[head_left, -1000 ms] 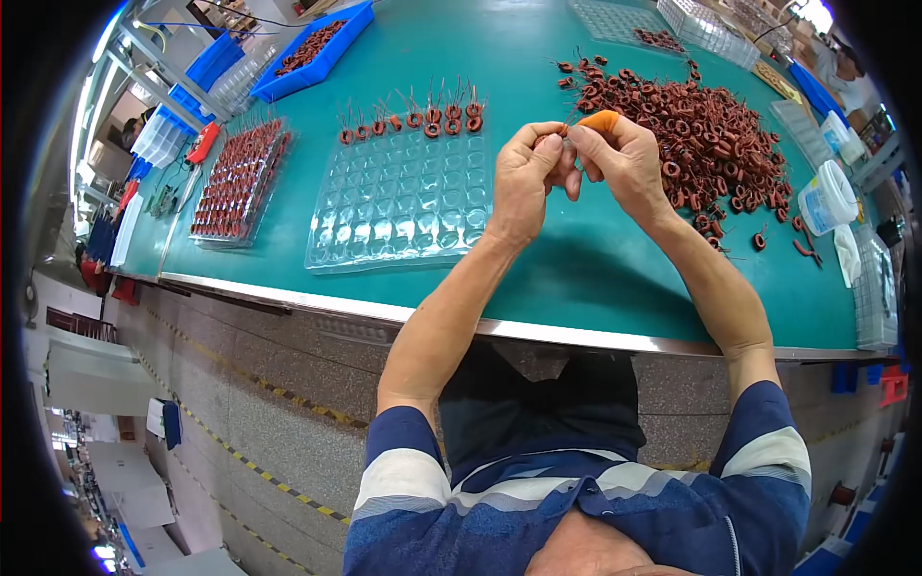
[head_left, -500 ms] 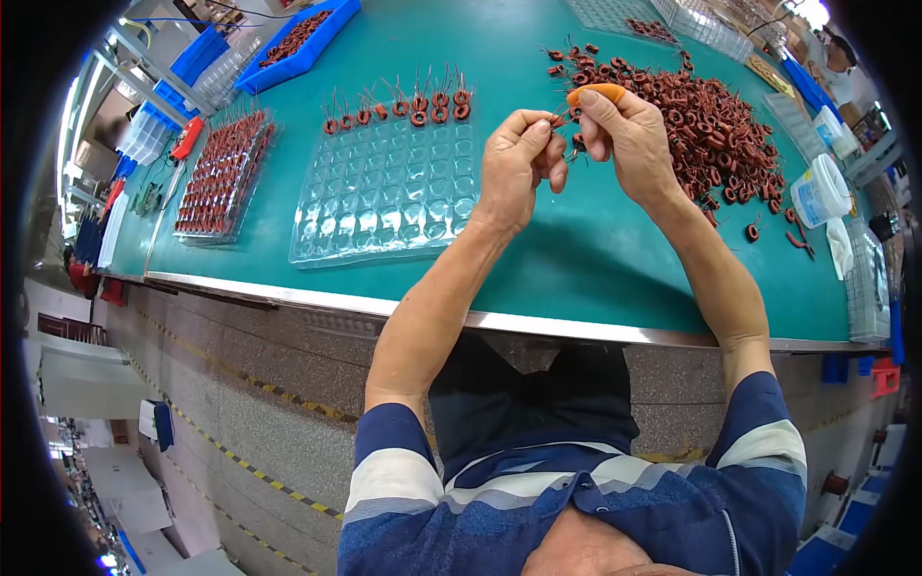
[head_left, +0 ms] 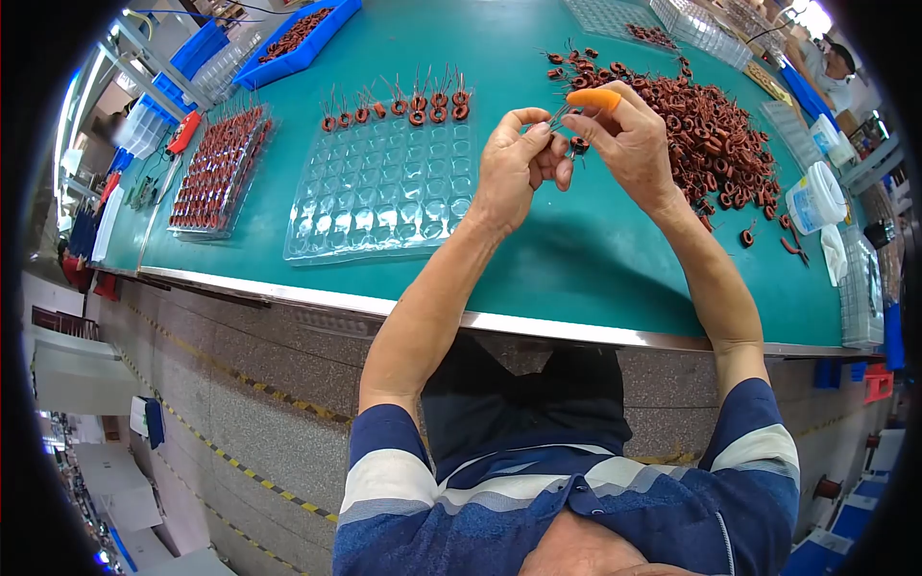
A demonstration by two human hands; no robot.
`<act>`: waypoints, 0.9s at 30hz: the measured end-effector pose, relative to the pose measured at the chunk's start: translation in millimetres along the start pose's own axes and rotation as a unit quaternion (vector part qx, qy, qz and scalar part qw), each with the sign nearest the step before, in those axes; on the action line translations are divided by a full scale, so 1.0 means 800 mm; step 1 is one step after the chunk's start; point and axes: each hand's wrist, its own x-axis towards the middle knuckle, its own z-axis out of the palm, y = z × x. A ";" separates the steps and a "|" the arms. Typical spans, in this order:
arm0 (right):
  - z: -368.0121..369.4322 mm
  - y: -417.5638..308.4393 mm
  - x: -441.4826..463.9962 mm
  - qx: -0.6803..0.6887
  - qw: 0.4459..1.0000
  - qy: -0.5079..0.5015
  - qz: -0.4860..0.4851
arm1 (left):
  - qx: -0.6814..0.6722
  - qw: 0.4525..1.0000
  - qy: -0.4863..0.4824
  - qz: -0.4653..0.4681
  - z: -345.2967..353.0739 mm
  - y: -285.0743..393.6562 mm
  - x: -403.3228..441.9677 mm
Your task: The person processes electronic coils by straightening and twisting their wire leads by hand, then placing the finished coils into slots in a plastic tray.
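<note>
In the middle of the bench, my left hand (head_left: 514, 168) is closed, thumb and fingertips pinching a small red-brown toroidal coil (head_left: 578, 143) and its thin wire leads. Against it works my right hand (head_left: 629, 149), which wears an orange finger cot (head_left: 594, 99) on its index finger. Its thumb and fingers close around the leads at the same spot; the exact grip is partly hidden. Left of my hands lies a clear blister tray (head_left: 370, 202), with coils standing leads-up in its far rows. A big heap of loose coils (head_left: 715, 134) spreads beyond my right hand.
At the left are stacked filled trays (head_left: 219, 173) and a blue bin of coils (head_left: 293, 46). A white tub (head_left: 816, 197), red-handled pliers (head_left: 795, 248) and clear trays (head_left: 861, 288) stand at the right. Another person (head_left: 828, 72) is at the far right.
My right hand has shifted slightly, its thumb now nearer my left fingertips. The coil between the hands shows more clearly. The whole view has drifted a little.
</note>
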 end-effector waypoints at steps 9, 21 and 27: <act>0.011 0.003 -0.009 -0.034 0.999 0.034 -0.011 | -0.053 0.998 -0.023 -0.009 0.002 0.000 -0.003; 0.006 0.004 -0.003 0.013 0.999 0.020 -0.022 | -0.034 0.998 -0.046 0.004 0.003 0.000 -0.004; 0.007 0.003 -0.005 0.034 0.999 0.014 0.002 | -0.037 0.998 -0.050 0.002 0.001 -0.002 -0.003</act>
